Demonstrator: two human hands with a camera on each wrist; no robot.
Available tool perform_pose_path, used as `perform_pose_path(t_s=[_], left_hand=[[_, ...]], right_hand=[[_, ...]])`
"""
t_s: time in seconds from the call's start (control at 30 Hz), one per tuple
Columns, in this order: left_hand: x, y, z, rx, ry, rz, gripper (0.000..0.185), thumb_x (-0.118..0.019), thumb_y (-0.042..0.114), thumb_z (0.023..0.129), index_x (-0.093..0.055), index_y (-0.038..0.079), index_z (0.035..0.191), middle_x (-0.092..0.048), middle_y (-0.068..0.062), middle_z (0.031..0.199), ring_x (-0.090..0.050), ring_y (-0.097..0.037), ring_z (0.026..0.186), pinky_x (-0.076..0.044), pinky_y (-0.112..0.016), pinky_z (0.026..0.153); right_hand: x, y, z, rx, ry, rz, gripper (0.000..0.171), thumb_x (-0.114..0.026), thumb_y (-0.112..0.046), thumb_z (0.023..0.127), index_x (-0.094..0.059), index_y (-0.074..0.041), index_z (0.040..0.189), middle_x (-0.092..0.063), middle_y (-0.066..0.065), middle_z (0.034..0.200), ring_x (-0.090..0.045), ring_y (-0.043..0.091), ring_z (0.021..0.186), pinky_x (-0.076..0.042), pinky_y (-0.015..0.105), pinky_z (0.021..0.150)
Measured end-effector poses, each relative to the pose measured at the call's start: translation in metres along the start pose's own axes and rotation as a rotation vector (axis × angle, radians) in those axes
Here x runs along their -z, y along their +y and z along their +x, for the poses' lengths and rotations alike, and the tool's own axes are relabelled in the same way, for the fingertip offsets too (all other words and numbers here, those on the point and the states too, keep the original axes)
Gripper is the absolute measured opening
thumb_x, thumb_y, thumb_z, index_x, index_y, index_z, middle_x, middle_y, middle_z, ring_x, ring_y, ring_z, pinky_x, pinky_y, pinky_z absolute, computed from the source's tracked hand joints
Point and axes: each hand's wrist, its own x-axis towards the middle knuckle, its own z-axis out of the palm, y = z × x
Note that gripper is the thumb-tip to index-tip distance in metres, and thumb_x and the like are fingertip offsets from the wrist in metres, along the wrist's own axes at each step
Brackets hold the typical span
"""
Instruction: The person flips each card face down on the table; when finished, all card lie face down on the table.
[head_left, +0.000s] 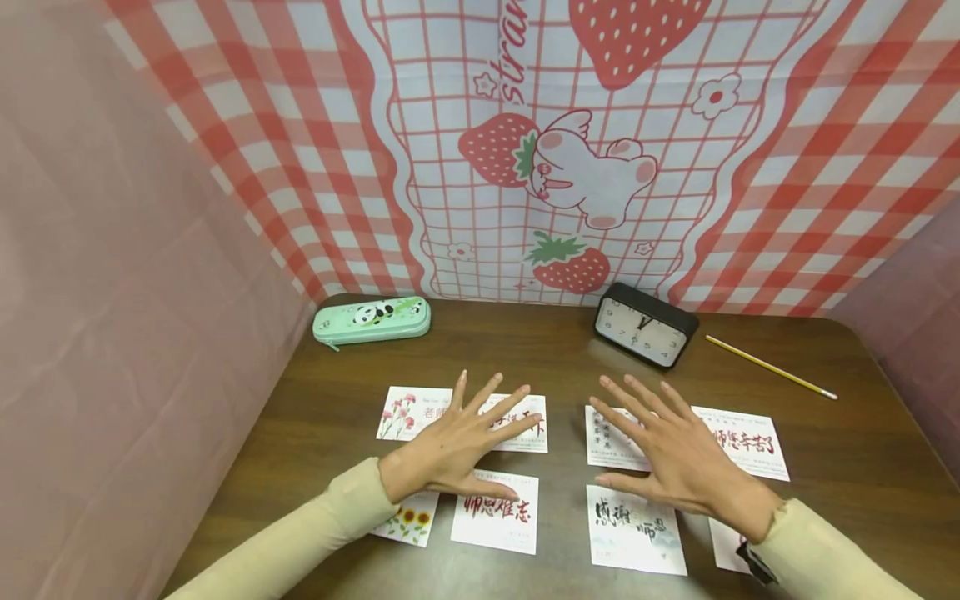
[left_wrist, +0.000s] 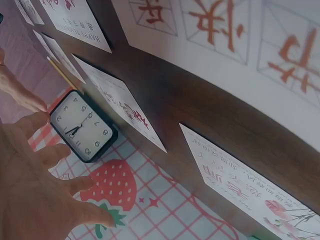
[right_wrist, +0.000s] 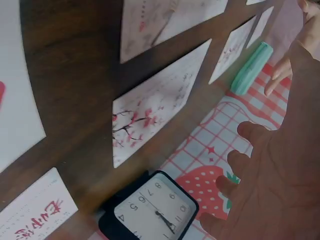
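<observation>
Several white greeting cards lie in two rows on a dark wooden table (head_left: 555,367). My left hand (head_left: 457,442) is spread flat, fingers straight, over a red-lettered card (head_left: 525,429) and next to a carnation card (head_left: 405,412). My right hand (head_left: 667,454) is spread the same way over another card (head_left: 607,437), beside a red-lettered card (head_left: 750,442). Neither hand holds anything. In the front row lie a sunflower card (head_left: 411,521), a red calligraphy card (head_left: 497,512) and a grey-green calligraphy card (head_left: 636,529). The wrist views show each open palm, left (left_wrist: 35,185) and right (right_wrist: 280,175), raised off the table.
A green panda pencil case (head_left: 371,320) lies at the back left. A black clock (head_left: 645,325) stands at the back centre, with a yellow pencil (head_left: 771,367) to its right. A strawberry-print cloth (head_left: 555,167) hangs behind, and pink walls close both sides.
</observation>
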Motion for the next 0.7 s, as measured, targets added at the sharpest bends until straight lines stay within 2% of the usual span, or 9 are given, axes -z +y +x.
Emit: perform_pose_path(t_s=[0.07,0.13,0.23,0.3,0.4,0.5,0.63,0.7], left_hand=[[0.0,-0.001,0.0,0.001,0.0,-0.015,0.106,-0.052,0.089,0.084,-0.017,0.034,0.168,-0.002,-0.004,0.178,-0.012,-0.046,0.161,-0.014,-0.084,0.118],[0.0,-0.003,-0.001,0.009,0.004,-0.059,0.105,-0.054,0.087,0.085,-0.016,0.034,0.168,0.001,-0.003,0.178,-0.01,-0.046,0.162,-0.014,-0.084,0.118],[0.002,-0.009,-0.005,0.051,0.025,-0.191,0.102,-0.059,0.08,0.088,-0.012,0.036,0.168,0.005,0.0,0.178,-0.008,-0.043,0.163,-0.013,-0.082,0.121],[0.005,-0.014,-0.009,0.089,0.058,-0.29,0.101,-0.064,0.073,0.09,-0.01,0.038,0.168,0.005,0.002,0.178,-0.007,-0.04,0.163,-0.012,-0.079,0.123],[0.011,-0.022,-0.018,0.159,0.133,-0.425,0.097,-0.069,0.06,0.094,-0.011,0.037,0.168,-0.002,0.0,0.178,-0.011,-0.034,0.164,-0.013,-0.071,0.128],[0.016,-0.03,-0.028,0.257,0.225,-0.532,0.09,-0.071,0.049,0.097,-0.018,0.032,0.168,-0.015,-0.001,0.177,-0.021,-0.029,0.163,-0.016,-0.063,0.131],[0.017,-0.043,-0.044,0.416,0.366,-0.639,0.082,-0.074,0.037,0.097,-0.03,0.026,0.165,-0.035,-0.001,0.17,-0.038,-0.026,0.155,-0.032,-0.056,0.128],[0.016,-0.049,-0.054,0.499,0.437,-0.695,0.077,-0.076,0.031,0.096,-0.038,0.022,0.162,-0.045,-0.004,0.164,-0.047,-0.029,0.149,-0.041,-0.054,0.123]], right_hand=[[0.003,0.0,0.002,-0.014,-0.008,0.014,0.097,-0.058,-0.082,0.086,-0.035,-0.029,0.163,-0.022,0.001,0.175,-0.031,0.036,0.158,0.018,0.037,0.131],[0.007,-0.001,0.006,-0.033,-0.022,0.043,0.096,-0.059,-0.08,0.088,-0.032,-0.03,0.165,-0.018,-0.001,0.176,-0.028,0.035,0.16,0.012,0.043,0.134],[0.012,-0.005,0.013,-0.062,-0.023,0.142,0.09,-0.062,-0.07,0.093,-0.03,-0.029,0.165,-0.014,-0.003,0.177,-0.024,0.035,0.161,-0.007,0.059,0.134],[0.015,-0.009,0.018,-0.066,-0.008,0.227,0.084,-0.064,-0.062,0.096,-0.03,-0.027,0.165,-0.014,-0.002,0.177,-0.025,0.034,0.161,-0.022,0.064,0.128],[0.018,-0.016,0.026,-0.075,0.017,0.361,0.079,-0.066,-0.053,0.099,-0.032,-0.025,0.165,-0.019,-0.001,0.176,-0.031,0.032,0.158,-0.036,0.064,0.122],[0.019,-0.022,0.034,-0.096,0.02,0.466,0.077,-0.067,-0.05,0.1,-0.033,-0.025,0.164,-0.026,0.0,0.174,-0.036,0.03,0.156,-0.042,0.061,0.119],[0.015,-0.03,0.047,-0.098,0.042,0.603,0.071,-0.071,-0.041,0.099,-0.04,-0.022,0.16,-0.04,0.005,0.167,-0.047,0.029,0.148,-0.048,0.056,0.115],[0.011,-0.035,0.055,-0.095,0.056,0.681,0.066,-0.073,-0.033,0.099,-0.045,-0.019,0.156,-0.05,0.007,0.16,-0.056,0.029,0.14,-0.055,0.053,0.109]])
